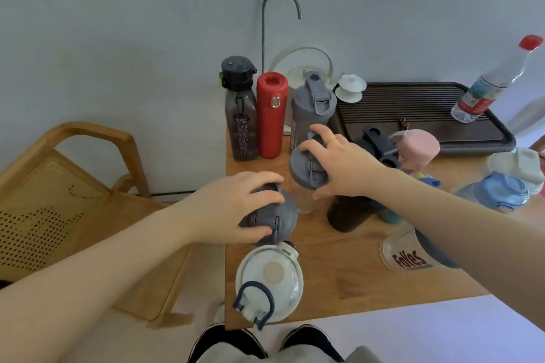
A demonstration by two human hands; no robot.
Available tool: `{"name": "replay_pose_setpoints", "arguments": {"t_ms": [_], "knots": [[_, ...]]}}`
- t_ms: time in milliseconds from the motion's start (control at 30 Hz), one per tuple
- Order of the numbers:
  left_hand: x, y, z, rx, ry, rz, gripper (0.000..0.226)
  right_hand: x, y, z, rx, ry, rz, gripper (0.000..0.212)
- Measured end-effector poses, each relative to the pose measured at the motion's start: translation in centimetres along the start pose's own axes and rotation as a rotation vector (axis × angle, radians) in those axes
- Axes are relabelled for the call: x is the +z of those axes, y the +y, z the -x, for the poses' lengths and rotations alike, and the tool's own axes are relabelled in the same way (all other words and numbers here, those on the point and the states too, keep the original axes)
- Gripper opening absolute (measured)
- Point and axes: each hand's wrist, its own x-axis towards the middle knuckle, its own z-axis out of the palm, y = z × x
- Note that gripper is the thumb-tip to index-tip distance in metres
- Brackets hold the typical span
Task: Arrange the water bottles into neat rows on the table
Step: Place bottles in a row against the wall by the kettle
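On the wooden table (339, 259), a dark smoky bottle (239, 115), a red flask (270, 115) and a grey bottle (309, 106) stand in a row at the back left. My left hand (236, 209) grips the lid of a dark grey bottle (283, 215) near the left edge. My right hand (342, 168) holds the grey lid of a clear bottle (306, 177) just behind it. A white-lidded bottle (269, 277) stands at the front left. A dark brown bottle (348, 212), a pink one (415, 147), a blue one (495, 191) and a clear "Foles" cup (404, 256) crowd the right.
A dark slatted tea tray (427, 109) holds a red-capped plastic bottle (495, 82). A white kettle with a curved spout (298, 68) and a white lidded cup (351, 87) stand at the back. A wooden cane chair (59, 186) sits left of the table.
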Motion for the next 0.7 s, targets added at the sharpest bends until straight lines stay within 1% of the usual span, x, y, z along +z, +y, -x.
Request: {"name": "replay_pose_setpoints", "arguments": {"t_ms": [100,200,333,367,533,600,700], "knots": [[0.8,0.9,0.2,-0.082,0.016,-0.001,0.062,0.2,0.3,-0.3,-0.012,0.024,-0.049,0.085],[1.1,0.8,0.1,-0.2,-0.099,0.03,0.077,0.4,0.3,-0.4,-0.036,0.04,-0.091,0.081],[1.0,0.4,-0.3,-0.212,-0.138,0.0,0.096,0.3,0.1,-0.4,-0.068,0.068,-0.074,0.077],[1.0,0.2,-0.5,-0.219,-0.125,-0.004,0.097,0.2,0.0,-0.5,-0.07,0.082,-0.075,0.077],[0.3,-1.8,-1.3,-0.301,0.004,0.088,0.082,-1.0,-0.6,-1.6,-0.054,0.153,-0.103,0.076],[0.0,-3.1,-1.5,-0.305,0.034,0.05,0.081,-1.2,-1.1,-2.4,-0.052,0.164,-0.092,0.075],[-0.9,-5.2,-1.9,-0.317,0.034,-0.013,0.079,-1.2,-1.5,-4.2,-0.031,0.154,-0.077,0.074]]}}
